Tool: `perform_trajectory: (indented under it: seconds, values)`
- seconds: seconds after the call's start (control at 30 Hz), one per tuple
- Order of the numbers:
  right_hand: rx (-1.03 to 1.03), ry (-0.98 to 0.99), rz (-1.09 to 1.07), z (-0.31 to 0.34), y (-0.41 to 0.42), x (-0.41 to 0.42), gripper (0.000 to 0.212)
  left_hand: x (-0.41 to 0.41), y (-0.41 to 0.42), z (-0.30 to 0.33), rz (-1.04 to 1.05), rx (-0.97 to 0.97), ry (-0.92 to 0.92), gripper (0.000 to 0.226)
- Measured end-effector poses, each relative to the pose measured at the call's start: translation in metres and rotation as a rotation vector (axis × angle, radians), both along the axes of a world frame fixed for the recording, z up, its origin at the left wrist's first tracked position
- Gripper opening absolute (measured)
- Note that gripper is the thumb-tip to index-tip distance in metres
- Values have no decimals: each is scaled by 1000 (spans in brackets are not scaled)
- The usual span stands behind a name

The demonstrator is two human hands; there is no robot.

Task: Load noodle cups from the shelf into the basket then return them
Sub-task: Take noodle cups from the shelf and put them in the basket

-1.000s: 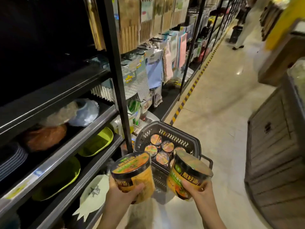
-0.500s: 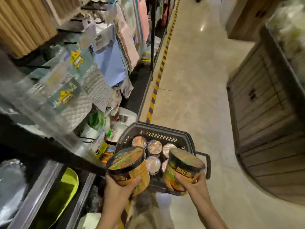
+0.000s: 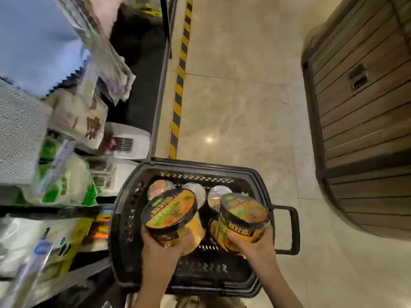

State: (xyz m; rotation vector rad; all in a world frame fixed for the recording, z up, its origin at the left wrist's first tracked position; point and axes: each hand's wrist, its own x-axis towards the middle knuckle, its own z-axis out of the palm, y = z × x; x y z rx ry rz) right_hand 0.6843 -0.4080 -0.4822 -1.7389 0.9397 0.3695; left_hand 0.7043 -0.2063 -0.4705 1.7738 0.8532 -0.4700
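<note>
A black shopping basket (image 3: 124, 221) stands on the floor beside the shelf. Several noodle cups lie in its far half, among them a foil-lidded cup (image 3: 216, 193). My left hand (image 3: 163, 252) grips an orange and black noodle cup (image 3: 170, 211) from below, held over the basket's left middle. My right hand (image 3: 253, 245) grips a second orange noodle cup (image 3: 243, 216) over the right middle. Both cups tilt, lids facing the camera. The near half of the basket floor (image 3: 206, 270) shows dark mesh.
Shelving (image 3: 55, 174) packed with bagged goods and hanging cloths runs down the left. A yellow-black striped line (image 3: 179, 85) marks the floor beside it. A wooden slatted display stand (image 3: 364, 121) curves along the right. Beige tiled aisle floor (image 3: 240, 96) lies between.
The view has tipped down and closed in on the basket. Both hands have carried their cups forward, from in front of the basket's near edge to above its inside.
</note>
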Motion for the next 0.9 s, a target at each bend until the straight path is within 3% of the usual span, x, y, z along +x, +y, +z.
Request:
perform_trajectory:
  seconds: [0.27, 0.4, 0.47, 0.57, 0.7, 0.8, 0.9]
  values:
    - [-15, -34, 52, -137, -10, 33, 101, 32, -13, -143, -61, -37, -128, 124]
    - [-43, -83, 59, -189, -10, 36, 100, 37, -21, -202, -76, -18, -174, 110]
    - [-68, -104, 60, -209, -10, 34, 104, 36, -25, -230, -93, -31, -171, 122]
    - [-103, -133, 69, -232, -11, 30, 110, 33, -29, -255, -107, -3, -167, 133]
    - [-134, -155, 68, -254, -15, 26, 116, 36, -35, -276, -149, 85, -242, 124]
    - [-130, -162, 29, -267, -20, 22, 111, 34, -34, -290, -144, 100, -216, 131]
    - [-76, -137, 16, -273, -22, 12, 101, 23, -28, -304, -158, 115, -168, 120]
